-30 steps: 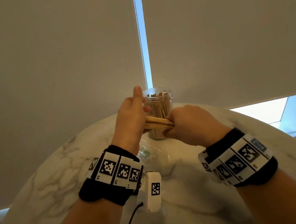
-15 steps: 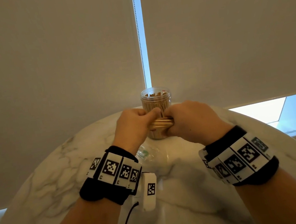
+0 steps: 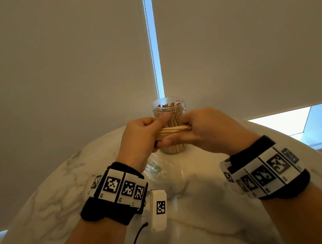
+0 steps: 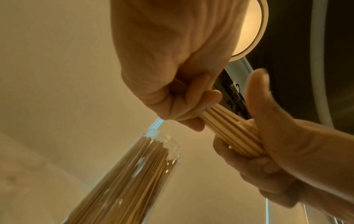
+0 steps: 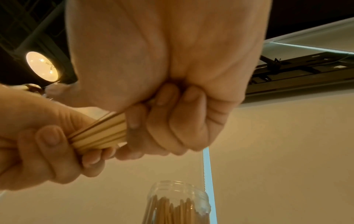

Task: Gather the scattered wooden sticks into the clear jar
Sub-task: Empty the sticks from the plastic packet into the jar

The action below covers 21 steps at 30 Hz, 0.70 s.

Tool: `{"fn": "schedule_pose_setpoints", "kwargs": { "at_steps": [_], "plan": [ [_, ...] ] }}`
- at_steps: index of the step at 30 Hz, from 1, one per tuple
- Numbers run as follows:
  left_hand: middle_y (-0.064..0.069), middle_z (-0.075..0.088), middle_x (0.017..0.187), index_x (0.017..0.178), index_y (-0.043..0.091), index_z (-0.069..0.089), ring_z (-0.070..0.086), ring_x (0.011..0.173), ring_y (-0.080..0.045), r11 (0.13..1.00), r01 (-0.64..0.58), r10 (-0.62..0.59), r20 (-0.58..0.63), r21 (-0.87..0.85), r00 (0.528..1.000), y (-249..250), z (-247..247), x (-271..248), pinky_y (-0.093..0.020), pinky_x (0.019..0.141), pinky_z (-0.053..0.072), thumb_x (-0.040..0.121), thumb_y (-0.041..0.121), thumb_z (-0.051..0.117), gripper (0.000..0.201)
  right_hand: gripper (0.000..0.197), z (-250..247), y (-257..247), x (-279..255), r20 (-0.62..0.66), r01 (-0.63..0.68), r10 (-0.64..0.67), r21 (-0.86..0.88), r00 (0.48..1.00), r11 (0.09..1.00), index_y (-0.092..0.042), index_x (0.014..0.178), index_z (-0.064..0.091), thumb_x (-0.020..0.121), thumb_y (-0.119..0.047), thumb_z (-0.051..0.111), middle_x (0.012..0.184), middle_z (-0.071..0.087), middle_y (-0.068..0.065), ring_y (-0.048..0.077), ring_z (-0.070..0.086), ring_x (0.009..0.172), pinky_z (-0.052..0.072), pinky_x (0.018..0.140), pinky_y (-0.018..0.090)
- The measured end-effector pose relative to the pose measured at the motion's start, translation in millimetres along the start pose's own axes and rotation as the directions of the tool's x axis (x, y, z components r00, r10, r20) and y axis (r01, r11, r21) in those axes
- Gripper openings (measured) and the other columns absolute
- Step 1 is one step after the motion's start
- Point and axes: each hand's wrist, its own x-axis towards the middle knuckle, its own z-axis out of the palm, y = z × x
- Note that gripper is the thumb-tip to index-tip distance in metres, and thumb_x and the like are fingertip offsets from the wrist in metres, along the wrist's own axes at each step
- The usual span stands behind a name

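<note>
2 hands (image 3: 143, 136) (image 3: 208, 128), fingers curled tight round 1 level bundle of sticks (image 3: 174, 130), before the jar (image 3: 169, 108).

White marble table (image 3: 208, 207): clear jar (image 3: 169, 108) of sticks, crumpled plastic wrap (image 3: 156, 168).

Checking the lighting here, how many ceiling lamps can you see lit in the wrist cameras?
2: one round lamp partly behind the right hand in the left wrist view, one spotlight upper left in the right wrist view. They could be one fixture; others may be hidden.
</note>
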Motion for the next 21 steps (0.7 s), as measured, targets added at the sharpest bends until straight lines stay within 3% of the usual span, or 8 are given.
{"fn": "schedule_pose_setpoints", "kwargs": {
  "at_steps": [2, 5, 8, 11, 13, 17, 19, 21],
  "plan": [
    [-0.005, 0.056, 0.059, 0.079, 0.001, 0.071, 0.045, 0.047, -0.014, 0.998, 0.016, -0.014, 0.034, -0.054, 0.999, -1, -2, 0, -0.022, 0.044, 0.039, 0.086, 0.043, 0.073, 0.043, 0.071, 1, -1, 0, -0.034, 0.009, -0.007, 0.049, 0.999, 0.999, -0.021, 0.068, 0.059, 0.079, -0.085, 0.032, 0.056, 0.054, -0.002, 0.012, 0.052, 0.055, 0.035, 0.052, 0.028],
    [-0.003, 0.06, 0.062, 0.074, 0.01, 0.072, 0.048, 0.049, -0.014, 0.997, -0.009, 0.011, 0.03, -0.078, 0.999, 1, -1, 0, -0.023, 0.047, 0.043, 0.087, 0.043, 0.072, 0.035, 0.057, 3, -3, 2, -0.154, -0.011, 0.017, 0.037, 0.988, 0.999, -0.023, 0.067, 0.061, 0.102, -0.058, 0.032, 0.056, 0.055, -0.001, 0.012, 0.052, 0.055, 0.032, 0.052, 0.028],
    [-0.006, 0.062, 0.062, 0.069, 0.012, 0.07, 0.051, 0.049, -0.016, 0.996, -0.063, 0.06, -0.046, -0.063, 0.997, 0, 2, 1, -0.028, 0.051, 0.045, 0.086, 0.044, 0.073, 0.036, 0.051, 5, -4, 3, -0.147, -0.017, 0.032, 0.096, 0.989, 0.995, -0.022, 0.078, 0.07, 0.103, -0.051, 0.036, 0.06, 0.061, -0.001, 0.012, 0.057, 0.058, 0.038, 0.053, 0.028],
    [-0.01, 0.065, 0.065, 0.074, 0.005, 0.07, 0.053, 0.047, -0.017, 0.995, -0.075, 0.067, -0.114, -0.069, 0.991, -4, 4, 0, -0.03, 0.052, 0.046, 0.087, 0.044, 0.072, 0.042, 0.056, 8, -7, 2, -0.126, -0.036, 0.052, 0.123, 0.991, 0.992, -0.024, 0.062, 0.063, 0.101, -0.057, 0.039, 0.053, 0.056, -0.002, 0.011, 0.052, 0.051, 0.035, 0.05, 0.028],
    [-0.007, 0.068, 0.067, 0.08, 0.003, 0.07, 0.056, 0.048, -0.014, 0.995, -0.03, 0.021, -0.092, -0.092, 0.996, -1, 7, -1, -0.027, 0.049, 0.047, 0.09, 0.046, 0.067, 0.043, 0.059, 8, -6, 2, -0.152, -0.075, 0.095, 0.133, 0.984, 0.988, -0.022, 0.05, 0.052, 0.1, -0.054, 0.043, 0.045, 0.045, -0.001, 0.012, 0.043, 0.045, 0.03, 0.049, 0.028],
    [-0.004, 0.076, 0.084, 0.099, 0.015, 0.072, 0.072, 0.073, -0.018, 0.971, 0.167, -0.18, -0.064, -0.17, 0.982, 9, 1, 2, -0.027, 0.056, 0.049, 0.101, 0.054, 0.04, 0.05, 0.059, 2, 7, 2, -0.137, -0.141, 0.161, 0.145, 0.977, 0.979, -0.019, 0.055, 0.061, 0.098, -0.055, 0.042, 0.046, 0.046, 0.0, 0.013, 0.045, 0.047, 0.033, 0.049, 0.029],
    [-0.004, 0.074, 0.098, 0.114, 0.018, 0.066, 0.071, 0.09, -0.019, 0.955, 0.189, -0.221, -0.122, -0.228, 0.968, 9, -5, 9, -0.029, 0.064, 0.052, 0.106, 0.037, 0.039, 0.034, 0.061, -8, 18, 2, -0.153, -0.203, 0.228, 0.164, 0.961, 0.965, -0.017, 0.056, 0.062, 0.098, -0.057, 0.041, 0.049, 0.052, 0.003, 0.018, 0.051, 0.051, 0.039, 0.051, 0.032],
    [-0.006, 0.067, 0.117, 0.13, 0.018, 0.054, 0.066, 0.102, -0.02, 0.972, 0.181, -0.202, -0.14, -0.147, 0.969, 7, -8, 22, -0.032, 0.074, 0.057, 0.102, 0.019, 0.051, 0.028, 0.061, -22, 28, 8, -0.2, -0.27, 0.293, 0.134, 0.935, 0.953, -0.013, 0.059, 0.064, 0.097, -0.056, 0.043, 0.054, 0.057, 0.008, 0.025, 0.056, 0.057, 0.039, 0.054, 0.034]
  ]
}}
